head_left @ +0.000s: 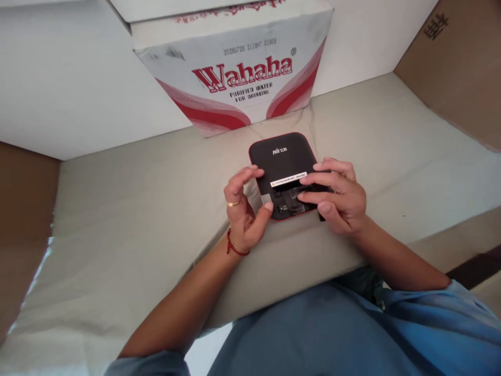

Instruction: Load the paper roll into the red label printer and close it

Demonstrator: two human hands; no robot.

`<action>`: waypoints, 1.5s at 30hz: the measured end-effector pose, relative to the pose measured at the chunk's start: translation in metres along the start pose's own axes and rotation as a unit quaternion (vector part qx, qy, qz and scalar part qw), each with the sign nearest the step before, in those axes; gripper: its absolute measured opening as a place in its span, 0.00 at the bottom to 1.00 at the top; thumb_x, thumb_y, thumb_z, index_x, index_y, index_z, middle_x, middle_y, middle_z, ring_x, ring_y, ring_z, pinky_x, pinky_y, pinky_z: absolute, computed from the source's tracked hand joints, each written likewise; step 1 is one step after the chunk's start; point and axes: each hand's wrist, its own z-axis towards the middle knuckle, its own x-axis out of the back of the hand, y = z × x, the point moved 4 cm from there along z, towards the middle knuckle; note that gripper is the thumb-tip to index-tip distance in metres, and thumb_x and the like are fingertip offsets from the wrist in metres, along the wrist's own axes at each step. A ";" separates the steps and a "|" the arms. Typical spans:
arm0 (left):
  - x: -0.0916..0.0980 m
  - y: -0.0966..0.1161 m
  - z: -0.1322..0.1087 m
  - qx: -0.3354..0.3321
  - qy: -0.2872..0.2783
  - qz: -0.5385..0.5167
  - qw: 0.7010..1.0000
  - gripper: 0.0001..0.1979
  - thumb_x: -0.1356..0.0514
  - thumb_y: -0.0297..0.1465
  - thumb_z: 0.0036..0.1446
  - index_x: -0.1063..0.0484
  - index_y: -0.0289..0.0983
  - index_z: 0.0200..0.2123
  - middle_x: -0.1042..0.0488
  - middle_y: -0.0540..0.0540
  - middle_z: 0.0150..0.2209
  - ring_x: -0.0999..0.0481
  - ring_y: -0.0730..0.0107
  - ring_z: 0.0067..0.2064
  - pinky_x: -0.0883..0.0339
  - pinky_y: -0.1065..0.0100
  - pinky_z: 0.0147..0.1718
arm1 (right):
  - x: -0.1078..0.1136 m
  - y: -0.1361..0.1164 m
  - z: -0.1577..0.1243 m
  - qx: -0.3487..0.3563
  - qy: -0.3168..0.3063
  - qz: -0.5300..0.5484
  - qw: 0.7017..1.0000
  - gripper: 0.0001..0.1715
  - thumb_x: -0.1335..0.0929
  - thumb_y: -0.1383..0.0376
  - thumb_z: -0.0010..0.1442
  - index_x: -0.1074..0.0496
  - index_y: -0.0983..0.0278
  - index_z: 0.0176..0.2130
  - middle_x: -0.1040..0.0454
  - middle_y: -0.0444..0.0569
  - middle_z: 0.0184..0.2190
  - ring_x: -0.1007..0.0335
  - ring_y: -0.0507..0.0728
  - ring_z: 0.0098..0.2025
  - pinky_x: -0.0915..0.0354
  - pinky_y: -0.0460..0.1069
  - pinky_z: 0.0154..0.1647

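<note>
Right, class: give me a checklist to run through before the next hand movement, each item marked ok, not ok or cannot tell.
1. Left hand touching the black device: ok, at its left edge.
2. Right hand touching the device: ok, at its open compartment.
3. Compartment covered: not ok, its inside shows.
4. Everything inside the compartment seated: cannot tell, the right hand hides part.
5. Wahaha box apart from the device: ok, it stands behind.

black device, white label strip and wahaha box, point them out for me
Black device (282, 164): head view, upper part of its black face.
White label strip (288, 179): head view, middle of the strip.
Wahaha box (246, 75): head view, printed front, on the lettering.
</note>
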 end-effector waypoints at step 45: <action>-0.016 -0.054 -0.004 0.166 -0.103 -0.263 0.945 0.55 0.27 0.53 0.62 0.55 0.63 0.82 0.52 0.47 0.85 0.46 0.45 0.84 0.43 0.44 0.81 | -0.064 -0.013 0.120 -0.120 -0.474 -0.332 0.807 0.22 0.38 0.71 0.74 0.15 0.65 0.50 0.12 0.65 0.44 0.15 0.71 0.48 0.31 0.57 0.41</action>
